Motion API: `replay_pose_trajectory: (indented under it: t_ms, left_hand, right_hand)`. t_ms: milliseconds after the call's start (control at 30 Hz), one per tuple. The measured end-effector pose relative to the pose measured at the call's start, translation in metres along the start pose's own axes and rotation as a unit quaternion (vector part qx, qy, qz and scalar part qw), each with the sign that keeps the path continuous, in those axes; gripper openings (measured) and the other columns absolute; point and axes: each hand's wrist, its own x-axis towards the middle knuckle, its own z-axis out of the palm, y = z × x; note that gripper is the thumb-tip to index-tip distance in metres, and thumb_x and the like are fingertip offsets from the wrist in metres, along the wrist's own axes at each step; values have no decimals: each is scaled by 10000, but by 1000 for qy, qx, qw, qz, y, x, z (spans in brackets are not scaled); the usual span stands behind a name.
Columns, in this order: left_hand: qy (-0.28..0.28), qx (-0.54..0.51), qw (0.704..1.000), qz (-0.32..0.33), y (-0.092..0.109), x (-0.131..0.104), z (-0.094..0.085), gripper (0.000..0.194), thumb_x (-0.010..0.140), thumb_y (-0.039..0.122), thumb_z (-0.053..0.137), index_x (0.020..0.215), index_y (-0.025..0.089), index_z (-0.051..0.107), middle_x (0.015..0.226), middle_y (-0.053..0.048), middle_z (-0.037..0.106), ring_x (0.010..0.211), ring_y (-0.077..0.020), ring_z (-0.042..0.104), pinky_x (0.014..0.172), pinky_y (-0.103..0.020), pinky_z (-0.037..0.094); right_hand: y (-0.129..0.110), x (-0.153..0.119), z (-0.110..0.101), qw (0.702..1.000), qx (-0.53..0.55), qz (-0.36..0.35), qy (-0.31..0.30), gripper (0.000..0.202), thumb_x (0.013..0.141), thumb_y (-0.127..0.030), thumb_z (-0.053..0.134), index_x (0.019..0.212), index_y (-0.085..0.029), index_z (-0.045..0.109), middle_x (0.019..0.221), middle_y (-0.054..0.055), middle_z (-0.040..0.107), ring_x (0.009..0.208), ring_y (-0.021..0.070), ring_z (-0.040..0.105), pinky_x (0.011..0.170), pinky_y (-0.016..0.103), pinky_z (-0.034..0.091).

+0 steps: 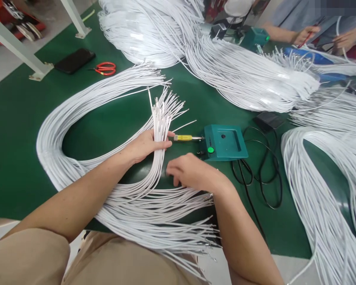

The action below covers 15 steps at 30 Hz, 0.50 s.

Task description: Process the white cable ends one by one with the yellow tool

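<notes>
My left hand point(144, 146) is wrapped around a bundle of white cables point(158, 158), whose terminal-tipped ends point up above the thumb. To the right of it, my right hand point(192, 171) hangs over the lower cables with loosely bent fingers, slightly blurred, and no object shows in them. The held cables belong to a large curved bundle point(52, 134) that loops around on the left. More loose cable ends point(172, 233) fan out under my forearms. Beyond my right hand lies a teal box point(230, 154) with a green button, and a yellow-handled metal piece point(184, 137) juts from its left side.
Red-handled scissors point(106, 68) and a black phone point(74, 60) lie at the back left near white metal posts point(20, 47). Big cable piles point(249, 75) cover the far side. Black cords point(274, 174) curl right of the box. Across the table, a co-worker's hands point(307, 35) are busy.
</notes>
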Motion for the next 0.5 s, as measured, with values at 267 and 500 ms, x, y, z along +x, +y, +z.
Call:
replay_pose_trajectory:
  t_ms: [267, 500]
  left_hand:
    - [16, 146, 987, 61, 1, -6, 13, 394, 576, 374, 818, 879, 172, 669, 787, -6, 675, 762, -196, 621, 752, -320, 466]
    - [-19, 8, 999, 46, -1, -5, 15, 270, 672, 320, 765, 757, 161, 564, 708, 24, 612, 692, -128, 609, 707, -274, 480]
  right_hand:
    - [9, 17, -12, 917, 122, 61, 374, 220, 806, -431, 612, 766, -216, 640, 641, -15, 626, 565, 118, 529, 569, 257, 410]
    - [10, 20, -8, 922, 124, 76, 359, 189, 783, -311, 597, 636, -193, 604, 582, -19, 595, 543, 111, 524, 566, 253, 421]
